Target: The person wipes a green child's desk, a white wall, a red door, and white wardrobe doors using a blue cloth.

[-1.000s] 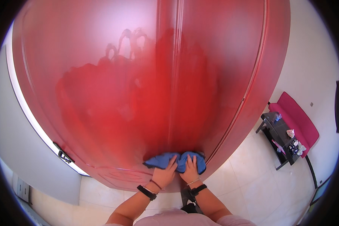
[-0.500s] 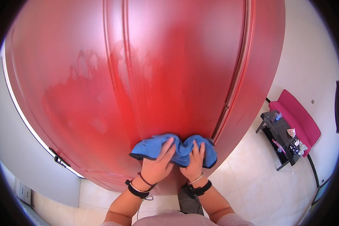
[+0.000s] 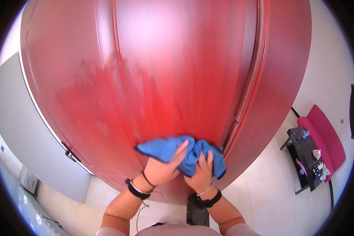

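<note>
A blue cloth (image 3: 161,148) with a dark edging lies bunched against the lower part of a big red wooden door (image 3: 173,86). My left hand (image 3: 167,167) presses on the cloth's left half, its fingers angled up to the right over the folds. Close beside it, my right hand (image 3: 200,171) grips the right half, with fabric gathered between the two hands. Darker, wet-looking streaks with uneven upper edges spread over the door's middle and left. Both wrists carry black bands and bracelets.
To the right, a dark low table (image 3: 303,151) with several small items stands before a magenta sofa (image 3: 324,137). A grey panel (image 3: 39,126) is at the left, near a dark latch (image 3: 70,155) on the door's edge. Pale tiles (image 3: 263,185) cover the floor.
My view has swung a little, so the door and sofa sit further right in the picture. The cloth is more bunched in its middle, and my left hand has shifted slightly over it.
</note>
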Motion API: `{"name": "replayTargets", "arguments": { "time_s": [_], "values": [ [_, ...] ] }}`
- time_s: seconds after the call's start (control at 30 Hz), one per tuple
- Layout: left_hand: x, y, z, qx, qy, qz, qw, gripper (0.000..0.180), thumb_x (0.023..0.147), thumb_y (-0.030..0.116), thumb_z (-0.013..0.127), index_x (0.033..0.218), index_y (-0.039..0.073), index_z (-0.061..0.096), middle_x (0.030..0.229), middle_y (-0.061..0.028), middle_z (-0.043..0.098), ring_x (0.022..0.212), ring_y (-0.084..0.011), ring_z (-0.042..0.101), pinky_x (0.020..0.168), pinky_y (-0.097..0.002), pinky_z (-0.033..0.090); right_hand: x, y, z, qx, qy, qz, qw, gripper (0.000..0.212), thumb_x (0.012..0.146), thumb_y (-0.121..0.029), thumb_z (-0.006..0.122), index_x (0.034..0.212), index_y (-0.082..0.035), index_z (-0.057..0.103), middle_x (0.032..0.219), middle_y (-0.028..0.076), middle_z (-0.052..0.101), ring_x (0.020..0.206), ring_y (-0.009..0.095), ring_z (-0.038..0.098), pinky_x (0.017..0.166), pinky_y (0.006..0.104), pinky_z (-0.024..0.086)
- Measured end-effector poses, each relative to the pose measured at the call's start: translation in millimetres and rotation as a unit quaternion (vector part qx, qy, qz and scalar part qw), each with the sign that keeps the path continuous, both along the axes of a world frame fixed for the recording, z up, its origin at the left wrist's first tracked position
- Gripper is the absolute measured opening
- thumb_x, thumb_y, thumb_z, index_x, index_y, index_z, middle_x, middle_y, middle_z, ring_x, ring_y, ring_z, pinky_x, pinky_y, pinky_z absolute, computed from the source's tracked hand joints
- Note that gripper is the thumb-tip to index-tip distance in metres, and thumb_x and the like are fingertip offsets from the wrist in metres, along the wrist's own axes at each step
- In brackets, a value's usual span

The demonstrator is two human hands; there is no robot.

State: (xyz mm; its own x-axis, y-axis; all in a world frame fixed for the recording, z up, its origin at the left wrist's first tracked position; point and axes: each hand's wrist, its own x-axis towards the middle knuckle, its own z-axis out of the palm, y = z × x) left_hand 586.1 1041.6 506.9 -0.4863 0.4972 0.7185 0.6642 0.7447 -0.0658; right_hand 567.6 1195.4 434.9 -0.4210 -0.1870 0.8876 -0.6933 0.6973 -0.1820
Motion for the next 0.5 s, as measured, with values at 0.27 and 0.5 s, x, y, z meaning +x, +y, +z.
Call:
{"name": "replayTargets", "arguments": {
  "time_s": [0.27, 0.5],
  "values": [
    [-4, 2, 68, -0.004, 0.065, -0.006, 0.998, 0.044, 0.067, 0.008, 0.063, 0.109, 0.000, 0.055, 0.129, -0.0122, 0.047, 0.108, -0.0325, 0.052, 0.092, -0.0437, 0.038, -4, -12, 66, -0.032, 0.060, -0.033, 0.997, 0.038, 0.078, -0.025, 0.058, 0.109, -0.004, 0.059, 0.125, 0.016, 0.047, 0.116, 0.042, 0.040, 0.100, 0.0460, 0.031],
    [2, -23, 24, -0.065, 0.045, -0.005, 0.997, 0.053, 0.072, 0.008, 0.056, 0.124, 0.009, 0.049, 0.113, -0.0122, 0.056, 0.099, -0.0324, 0.055, 0.087, -0.0430, 0.042, 13, -22, 12, 0.021, -0.035, 0.003, 0.999, 0.050, 0.074, -0.020, 0.059, 0.120, -0.001, 0.050, 0.131, 0.024, 0.037, 0.122, 0.044, 0.031, 0.102, 0.0557, 0.023]
  ]
}}
